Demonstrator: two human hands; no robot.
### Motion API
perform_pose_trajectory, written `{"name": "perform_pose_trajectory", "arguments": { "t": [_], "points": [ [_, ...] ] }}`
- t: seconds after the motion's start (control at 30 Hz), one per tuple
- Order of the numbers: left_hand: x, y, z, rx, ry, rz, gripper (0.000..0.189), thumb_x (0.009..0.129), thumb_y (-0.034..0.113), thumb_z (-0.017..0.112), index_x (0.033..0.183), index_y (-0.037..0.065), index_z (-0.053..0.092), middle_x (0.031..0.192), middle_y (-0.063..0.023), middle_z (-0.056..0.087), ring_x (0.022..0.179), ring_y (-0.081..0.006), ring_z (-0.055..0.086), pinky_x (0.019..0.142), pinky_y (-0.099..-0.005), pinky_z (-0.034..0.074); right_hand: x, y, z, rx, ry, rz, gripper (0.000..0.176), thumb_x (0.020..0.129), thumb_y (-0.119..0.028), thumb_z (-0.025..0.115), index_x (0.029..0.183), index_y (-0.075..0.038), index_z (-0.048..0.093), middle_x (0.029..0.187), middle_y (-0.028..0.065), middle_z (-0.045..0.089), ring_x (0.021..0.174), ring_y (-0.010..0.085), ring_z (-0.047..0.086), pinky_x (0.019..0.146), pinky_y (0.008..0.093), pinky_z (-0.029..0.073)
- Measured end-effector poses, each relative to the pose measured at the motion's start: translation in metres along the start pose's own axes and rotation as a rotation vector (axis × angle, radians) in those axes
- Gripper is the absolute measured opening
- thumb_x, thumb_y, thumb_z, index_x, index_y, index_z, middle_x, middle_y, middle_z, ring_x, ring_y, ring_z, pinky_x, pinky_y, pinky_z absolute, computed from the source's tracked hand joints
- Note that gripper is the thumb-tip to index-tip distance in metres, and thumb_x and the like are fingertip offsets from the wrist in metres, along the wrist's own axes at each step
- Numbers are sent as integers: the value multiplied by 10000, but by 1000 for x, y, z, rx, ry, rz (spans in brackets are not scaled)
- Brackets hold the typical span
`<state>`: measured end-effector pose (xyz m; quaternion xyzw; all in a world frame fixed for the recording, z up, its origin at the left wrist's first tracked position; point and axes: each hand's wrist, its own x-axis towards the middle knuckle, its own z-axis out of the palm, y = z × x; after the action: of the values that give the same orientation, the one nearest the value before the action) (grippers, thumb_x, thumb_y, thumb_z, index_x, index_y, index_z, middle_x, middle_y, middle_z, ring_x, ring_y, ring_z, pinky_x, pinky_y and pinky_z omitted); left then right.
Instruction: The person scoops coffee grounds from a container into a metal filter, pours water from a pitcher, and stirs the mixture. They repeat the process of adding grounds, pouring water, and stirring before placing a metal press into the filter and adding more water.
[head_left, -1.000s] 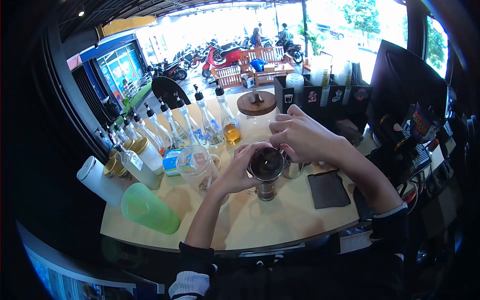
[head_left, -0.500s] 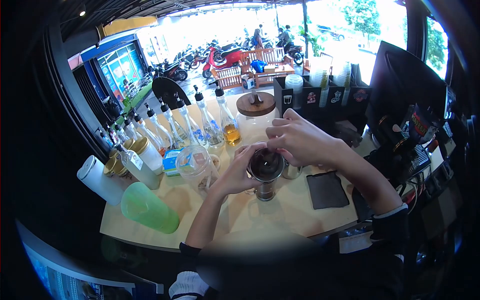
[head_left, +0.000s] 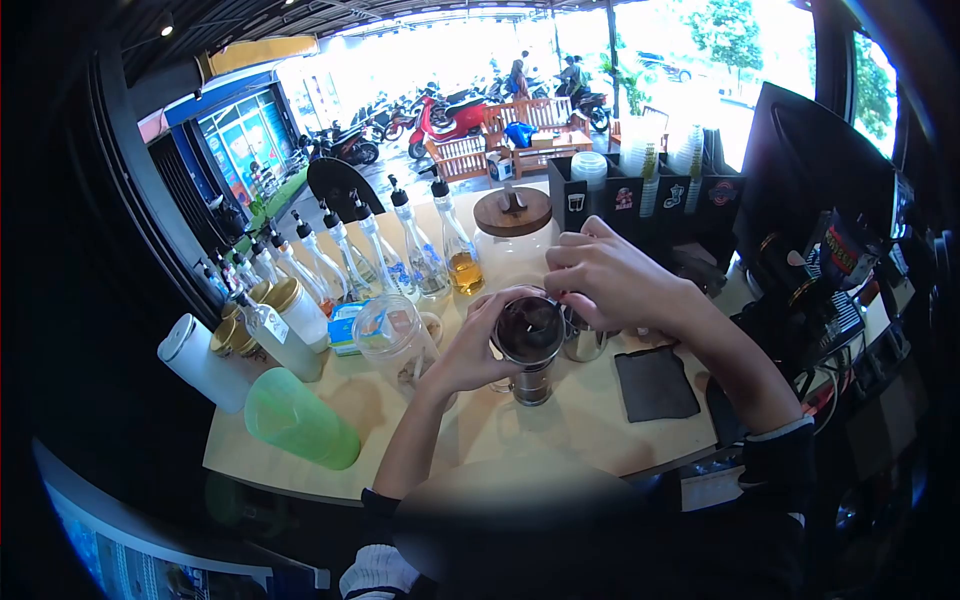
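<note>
My left hand point(head_left: 468, 348) is wrapped around a metal cylinder point(head_left: 528, 332) with a dark, shiny round top, in the middle of the counter. Its narrower silver lower part shows beneath. My right hand point(head_left: 598, 278) has its fingers curled in a pinch just beyond the cylinder's right rim; what they hold, if anything, is hidden. Right behind the cylinder stands a small metal pitcher point(head_left: 585, 343), partly covered by my right hand. Left of my left hand is a clear plastic jar point(head_left: 392, 335) with some pale contents.
Pump bottles point(head_left: 425, 245) line the back left, beside a wooden-lidded jar point(head_left: 512, 215). A green tumbler point(head_left: 303, 425) stands front left. A dark folded cloth point(head_left: 656, 384) lies right. Behind are a black cup organizer point(head_left: 640, 195) and a dark monitor point(head_left: 815, 170).
My right hand has shifted slightly to the right, from the cylinder's rim to just beside it. My left hand keeps its hold. The view has shifted a little.
</note>
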<state>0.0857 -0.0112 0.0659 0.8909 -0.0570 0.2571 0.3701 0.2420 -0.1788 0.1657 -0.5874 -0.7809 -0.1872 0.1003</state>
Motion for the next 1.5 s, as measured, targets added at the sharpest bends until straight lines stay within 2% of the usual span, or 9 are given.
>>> {"name": "perform_pose_trajectory", "arguments": {
  "t": [0.37,0.43,0.67,0.73,1.13,1.27,1.33,1.43,1.5],
  "points": [
    [1,0,2,-92,11,-36,849,555,96,813,1318,124,442,1288,-82,529,1223,-278,474,1087,-389,325,-7,-3,21,44,120,31,115,742,-98,674,853,-94,642,857,32,563,944,187,566,847,365,397],
    [0,1,5,-100,53,-78,848,549,87,813,1313,123,447,1282,-80,535,1217,-270,484,1081,-376,329,-5,-6,27,17,243,61,120,741,-97,666,857,-96,637,853,34,562,933,186,565,842,366,396],
    [-1,-8,4,30,40,17,881,579,119,867,1341,106,423,1276,-89,529,1214,-218,511,1050,-356,395,-5,-12,20,-6,109,131,145,748,-92,644,892,-101,636,851,52,569,911,193,587,813,353,400],
    [-2,-7,7,-52,83,-17,835,578,140,834,1316,118,445,1278,-89,546,1220,-267,494,1074,-388,331,-1,-16,24,-51,217,149,153,753,-88,631,905,-92,645,847,61,579,905,200,596,803,359,396],
    [-4,-6,5,19,97,-15,831,583,148,831,1318,135,442,1275,-83,551,1233,-275,488,1089,-403,285,1,-19,22,72,121,203,117,759,-80,622,873,-69,645,854,75,598,921,217,588,801,376,392],
    [-3,-8,4,92,81,91,865,582,115,854,1335,106,429,1283,-91,522,1234,-243,486,1058,-370,381,3,-20,18,21,137,230,115,761,-75,623,873,-61,645,854,89,596,921,224,588,807,381,394],
    [-4,-4,5,10,114,-7,848,568,135,845,1316,144,445,1288,-70,545,1236,-275,485,1091,-403,280,3,-28,20,54,155,242,133,762,-77,623,891,-59,650,855,92,597,920,226,588,806,381,393],
    [-5,-4,6,-7,152,-32,864,560,159,861,1317,146,446,1290,-68,545,1237,-272,485,1090,-403,282,-1,-38,22,74,181,249,189,768,-90,631,951,-53,661,866,94,598,916,227,586,797,376,388],
    [-6,-5,5,7,139,-28,868,557,167,866,1317,147,446,1288,-68,545,1236,-271,482,1089,-402,284,-5,-38,24,-7,158,258,95,785,-99,647,870,-73,615,835,75,565,873,224,552,784,374,374]
  ]
}}
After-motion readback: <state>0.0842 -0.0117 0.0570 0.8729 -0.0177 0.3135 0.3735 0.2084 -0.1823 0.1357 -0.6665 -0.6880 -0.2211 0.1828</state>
